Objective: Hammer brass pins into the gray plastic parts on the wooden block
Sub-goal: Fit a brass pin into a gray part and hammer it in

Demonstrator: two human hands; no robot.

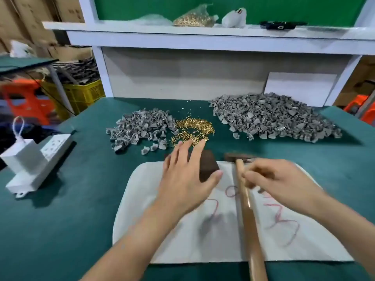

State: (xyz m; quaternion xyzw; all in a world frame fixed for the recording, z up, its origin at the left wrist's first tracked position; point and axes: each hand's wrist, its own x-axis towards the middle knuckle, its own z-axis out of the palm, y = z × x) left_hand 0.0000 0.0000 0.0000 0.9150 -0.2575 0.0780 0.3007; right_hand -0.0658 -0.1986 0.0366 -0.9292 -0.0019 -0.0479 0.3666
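Hands: left hand (186,175) is spread open over the dark brown wooden block (209,167), nothing held. The right hand (274,181) is blurred, curled beside the wooden-handled hammer (246,199); its grip cannot be told. Block is set on white cloth (182,240). Loading step is judged. Gray plastic parts (140,126) and brass pins (192,128), piled behind on the green table (81,199), must be fetched next.

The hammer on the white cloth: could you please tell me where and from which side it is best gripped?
Probably grip the hammer by the near half of its handle, from above on the right side. It lies flat on the white cloth, handle running toward the person, head at the far end beside the wooden block; the right hand hovers there.
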